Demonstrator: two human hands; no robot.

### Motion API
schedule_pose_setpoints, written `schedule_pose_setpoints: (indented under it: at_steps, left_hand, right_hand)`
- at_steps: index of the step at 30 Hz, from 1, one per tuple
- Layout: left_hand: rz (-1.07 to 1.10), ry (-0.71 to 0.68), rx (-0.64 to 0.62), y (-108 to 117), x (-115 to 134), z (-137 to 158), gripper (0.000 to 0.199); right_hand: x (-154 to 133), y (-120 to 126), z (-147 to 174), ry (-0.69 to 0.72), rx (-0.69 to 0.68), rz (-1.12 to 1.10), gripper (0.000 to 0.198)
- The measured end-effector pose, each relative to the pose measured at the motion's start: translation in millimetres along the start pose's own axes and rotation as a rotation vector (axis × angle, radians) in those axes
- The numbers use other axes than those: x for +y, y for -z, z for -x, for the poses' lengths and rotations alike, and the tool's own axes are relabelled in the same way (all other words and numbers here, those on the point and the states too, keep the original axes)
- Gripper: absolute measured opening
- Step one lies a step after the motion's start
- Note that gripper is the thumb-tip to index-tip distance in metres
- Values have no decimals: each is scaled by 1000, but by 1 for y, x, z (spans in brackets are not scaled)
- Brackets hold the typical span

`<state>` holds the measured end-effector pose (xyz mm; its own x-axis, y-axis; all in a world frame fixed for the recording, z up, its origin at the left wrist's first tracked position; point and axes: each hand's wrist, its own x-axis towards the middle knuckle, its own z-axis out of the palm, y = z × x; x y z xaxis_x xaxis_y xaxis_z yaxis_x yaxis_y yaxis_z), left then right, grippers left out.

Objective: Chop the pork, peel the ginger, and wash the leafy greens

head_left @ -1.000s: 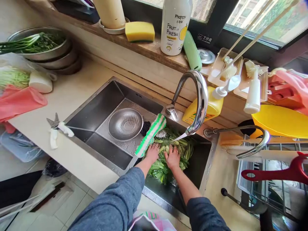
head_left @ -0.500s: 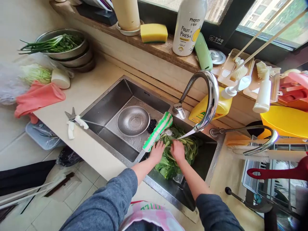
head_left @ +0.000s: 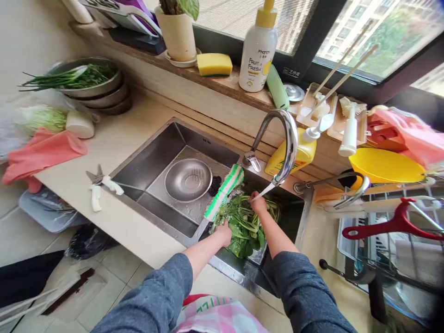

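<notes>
A heap of wet leafy greens [head_left: 244, 226] lies in the right sink basin [head_left: 294, 226]. My left hand [head_left: 224, 232] is at the heap's left edge, fingers curled into the leaves and partly hidden by them. On the far side, my right hand [head_left: 258, 203] is closed on the stems. Water from the curved faucet [head_left: 290, 148] runs down at my right hand. Beside the greens, a green-and-white striped cloth [head_left: 224, 194] hangs over the divider between the basins.
The left basin [head_left: 138, 178] holds a metal strainer [head_left: 188, 180] and a dark scrubber [head_left: 215, 186]. Kitchen scissors [head_left: 100, 185] lie on the counter's left part. Stacked bowls [head_left: 93, 90] with green onions stand behind. At right are a yellow detergent bottle [head_left: 301, 152] and a dish rack [head_left: 409, 249].
My hands have moved apart: the left toward me and slightly left, the right farther back toward the water stream. The greens have shifted and spread between them. The camera view has tilted slightly.
</notes>
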<state>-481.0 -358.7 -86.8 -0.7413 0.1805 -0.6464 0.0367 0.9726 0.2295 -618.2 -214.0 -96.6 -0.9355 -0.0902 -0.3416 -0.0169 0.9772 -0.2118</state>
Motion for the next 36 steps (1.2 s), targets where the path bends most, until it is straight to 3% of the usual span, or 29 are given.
schedule_pose_setpoints:
  at_steps: [4,6,8,10,11,14,16,18,20,23,24,26,29,32,34,36]
  left_hand:
    - [-98,-168,200,5,31,-9,68]
    - [-125,-238,201,5,34,-13,75]
    - [-124,-201,144,5,26,-17,71]
    - [-111,-99,136,7,11,-21,56]
    - [-105,-56,140,10,3,-22,49]
    - [-95,25,124,21,-10,-26,40]
    - [-80,62,180,26,-7,-28,43]
    - [-33,31,298,26,4,-29,47]
    - [25,-101,376,22,16,-29,48]
    - [71,-228,351,14,25,-28,51]
    - [69,-235,348,11,25,-27,54]
    - [26,-296,348,6,21,-28,64]
    - [-98,-484,284,2,10,-41,74]
    - [-173,-487,220,7,-1,-62,72]
    - [-184,-388,212,13,-5,-72,70]
    - [-159,-283,269,15,-4,-73,70]
  right_hand:
    - [1,-42,61,-54,106,65,53]
    - [2,-67,81,44,32,88,55]
    - [9,-76,86,184,-11,53,56]
    - [24,-67,77,275,1,-20,51]
    - [32,-59,71,261,38,-59,50]
    - [41,-46,67,-18,199,-105,55]
    - [28,-55,80,-105,154,-69,71]
    - [5,-71,98,-28,-2,-11,83]
    - [-12,-80,111,126,-132,38,85]
    - [-7,-61,108,338,-148,29,72]
    - [2,-48,102,328,-86,12,63]
    - [23,-25,87,86,110,-5,52]
    - [42,-18,69,-172,256,-6,61]
    - [43,-40,64,-210,165,51,65]
    - [41,-53,66,-168,71,82,57]
    - [39,-58,71,-166,98,71,54]
